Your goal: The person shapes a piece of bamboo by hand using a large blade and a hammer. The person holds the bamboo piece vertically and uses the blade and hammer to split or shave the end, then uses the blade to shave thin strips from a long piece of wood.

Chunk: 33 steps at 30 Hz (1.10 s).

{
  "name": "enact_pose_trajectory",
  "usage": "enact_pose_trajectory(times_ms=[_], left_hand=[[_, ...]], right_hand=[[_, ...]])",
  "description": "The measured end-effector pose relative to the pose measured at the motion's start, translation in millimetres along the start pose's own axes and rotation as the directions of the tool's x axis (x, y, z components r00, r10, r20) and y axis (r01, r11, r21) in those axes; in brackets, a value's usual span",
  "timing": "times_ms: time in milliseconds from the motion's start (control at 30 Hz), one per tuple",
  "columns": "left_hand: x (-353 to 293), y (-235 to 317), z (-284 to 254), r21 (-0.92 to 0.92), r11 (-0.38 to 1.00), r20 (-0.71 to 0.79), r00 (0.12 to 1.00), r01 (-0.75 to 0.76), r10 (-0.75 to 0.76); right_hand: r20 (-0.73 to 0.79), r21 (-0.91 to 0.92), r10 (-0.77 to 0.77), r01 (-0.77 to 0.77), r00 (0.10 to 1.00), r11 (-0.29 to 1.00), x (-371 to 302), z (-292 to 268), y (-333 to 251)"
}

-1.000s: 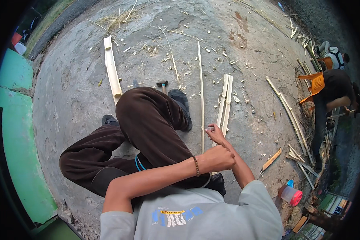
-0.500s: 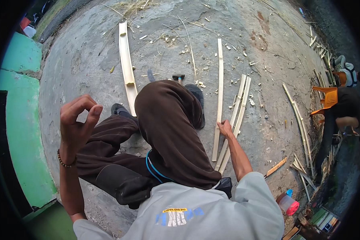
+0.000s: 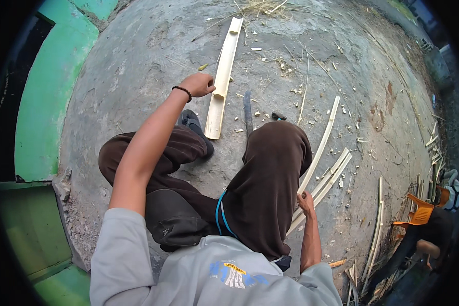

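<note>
At the left long edge of a pale split bamboo half (image 3: 221,102), my left hand (image 3: 199,84) has its fingers curled closed on the rim, beside one of its inner nodes. The piece lies hollow side up on the ground, its near end by my left shoe (image 3: 192,125). Low on the right, my right hand (image 3: 306,203) grips a long, narrow bamboo strip (image 3: 323,140) near its lower end, next to my bent knee. Two more bamboo strips (image 3: 332,176) lie close beside that hand, their lower ends partly hidden by my leg.
A dark blade (image 3: 248,108) and a hammer head (image 3: 278,117) show beyond my knee. Bamboo chips litter the concrete. More strips (image 3: 376,224) lie at the right, near an orange chair (image 3: 419,210) and another person (image 3: 433,232). A green wall (image 3: 51,102) stands left.
My left hand has gone from raised in the air to the edge of the split bamboo half. My right hand still holds the strip. The view has turned toward the left.
</note>
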<state>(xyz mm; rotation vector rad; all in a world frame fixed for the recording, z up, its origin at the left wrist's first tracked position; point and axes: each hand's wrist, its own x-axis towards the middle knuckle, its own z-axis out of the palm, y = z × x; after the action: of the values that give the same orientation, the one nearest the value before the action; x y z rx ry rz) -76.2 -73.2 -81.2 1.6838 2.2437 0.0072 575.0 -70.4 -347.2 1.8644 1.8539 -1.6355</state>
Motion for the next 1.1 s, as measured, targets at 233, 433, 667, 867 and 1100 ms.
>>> enact_pose_trajectory(times_ms=[233, 433, 667, 867, 1100], left_hand=[[-7, -21, 169, -0.121, 0.921, 0.31, 0.895, 0.371, -0.321], [-33, -26, 223, -0.226, 0.846, 0.076, 0.875, 0.483, -0.479], [-30, -43, 231, -0.406, 0.537, 0.305, 0.663, 0.74, -0.683], [-23, -26, 261, -0.355, 0.509, 0.206, 0.597, 0.784, -0.775], [-16, -21, 270, -0.356, 0.466, 0.251, 0.564, 0.81, -0.787]], right_hand=[[0.255, 0.294, 0.124, -0.199, 0.959, 0.935, -156, -21, 38], [0.359, -0.041, 0.252, -0.254, 0.899, 0.966, -235, -7, 36], [-0.025, -0.093, 0.013, -0.015, 1.0, 0.996, -159, -140, -79], [-0.283, -0.553, -0.507, 0.294, 0.814, 0.78, -94, -226, -310], [0.192, -0.562, -0.743, 0.693, 0.64, 0.452, 8, -173, -498]])
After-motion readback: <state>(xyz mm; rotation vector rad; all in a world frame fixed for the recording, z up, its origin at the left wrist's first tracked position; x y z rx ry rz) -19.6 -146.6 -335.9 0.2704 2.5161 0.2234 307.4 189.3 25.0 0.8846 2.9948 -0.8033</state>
